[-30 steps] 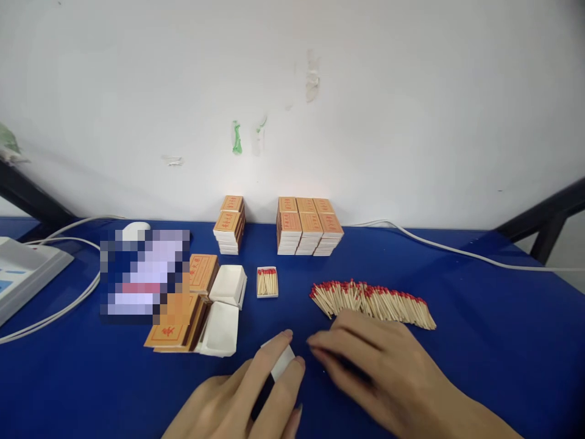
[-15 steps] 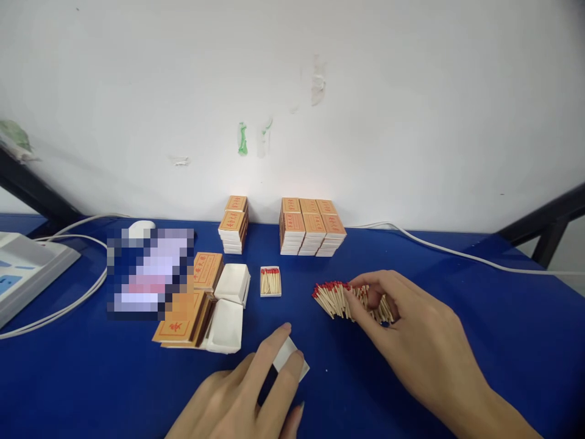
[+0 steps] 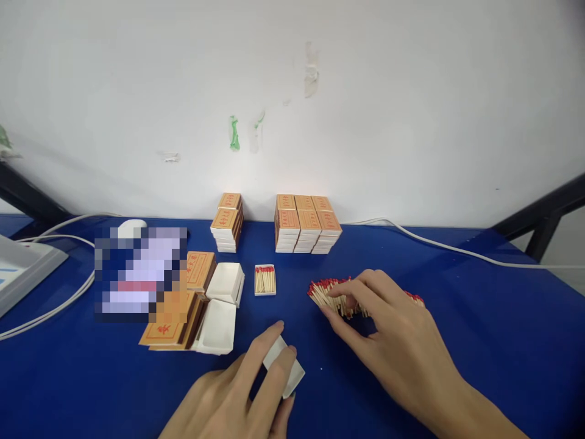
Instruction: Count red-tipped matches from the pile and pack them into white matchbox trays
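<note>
My left hand (image 3: 249, 390) lies low in the middle of the blue table (image 3: 479, 317), fingers closed on a small white matchbox tray (image 3: 284, 366). My right hand (image 3: 388, 338) reaches over the pile of red-tipped matches (image 3: 326, 294), with thumb and fingers pinching at some of them. A white tray filled with matches (image 3: 265, 280) sits a little beyond my left hand.
Empty white trays (image 3: 223, 305) and orange matchbox sleeves (image 3: 176, 317) lie to the left, beside a blurred patch. Two stacks of orange matchboxes (image 3: 307, 224) (image 3: 227, 222) stand against the white wall. A grey device (image 3: 25, 268) and white cables (image 3: 457, 249) lie at the table's sides.
My right hand went from the table beside my left hand out to the match pile and now pinches at the matches. My left hand kept the white tray, nearly still.
</note>
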A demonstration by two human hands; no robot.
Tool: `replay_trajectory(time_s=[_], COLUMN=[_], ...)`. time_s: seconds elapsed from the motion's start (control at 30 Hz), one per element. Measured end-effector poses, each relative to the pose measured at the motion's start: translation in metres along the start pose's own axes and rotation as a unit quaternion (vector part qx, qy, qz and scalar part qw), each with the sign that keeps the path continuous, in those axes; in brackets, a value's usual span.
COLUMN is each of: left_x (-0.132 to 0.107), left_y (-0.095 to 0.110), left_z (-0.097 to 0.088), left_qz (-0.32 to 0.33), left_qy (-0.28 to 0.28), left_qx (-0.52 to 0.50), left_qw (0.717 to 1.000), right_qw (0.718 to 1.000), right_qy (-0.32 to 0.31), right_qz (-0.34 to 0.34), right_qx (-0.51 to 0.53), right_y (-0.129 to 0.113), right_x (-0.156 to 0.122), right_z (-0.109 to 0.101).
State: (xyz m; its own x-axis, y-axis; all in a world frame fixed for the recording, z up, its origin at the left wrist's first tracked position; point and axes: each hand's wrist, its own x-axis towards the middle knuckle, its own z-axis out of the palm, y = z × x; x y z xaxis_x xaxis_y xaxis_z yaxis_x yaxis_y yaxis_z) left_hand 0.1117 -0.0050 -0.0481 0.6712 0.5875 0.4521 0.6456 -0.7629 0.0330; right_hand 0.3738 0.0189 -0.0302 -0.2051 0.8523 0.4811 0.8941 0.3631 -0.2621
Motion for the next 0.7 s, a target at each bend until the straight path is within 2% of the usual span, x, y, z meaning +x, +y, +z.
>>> replay_trajectory(time_s=[0.17, 0.3, 0.5, 0.7], left_x=[-0.005, -0.009, -0.013, -0.010], left_y=[-0.002, -0.003, -0.002, -0.002], left_z=[0.005, 0.008, 0.007, 0.005], left_qz=[-0.004, -0.010, -0.017, -0.013], left_qy=[-0.001, -0.027, -0.031, -0.023], left_qx=[-0.002, 0.004, -0.001, -0.006], left_qw=[1.000, 1.000, 0.999, 1.000], right_qw=[0.997, 0.998, 1.000, 0.999], right_qy=[0.050, 0.036, 0.018, 0.028], right_qz=[-0.028, -0.019, -0.006, 0.002], right_qx=[-0.050, -0.040, -0.024, -0.034], right_y=[-0.009, -0.012, -0.017, -0.018], right_x=[-0.003, -0.005, -0.007, -0.007], right_z=[0.008, 0.012, 0.014, 0.015])
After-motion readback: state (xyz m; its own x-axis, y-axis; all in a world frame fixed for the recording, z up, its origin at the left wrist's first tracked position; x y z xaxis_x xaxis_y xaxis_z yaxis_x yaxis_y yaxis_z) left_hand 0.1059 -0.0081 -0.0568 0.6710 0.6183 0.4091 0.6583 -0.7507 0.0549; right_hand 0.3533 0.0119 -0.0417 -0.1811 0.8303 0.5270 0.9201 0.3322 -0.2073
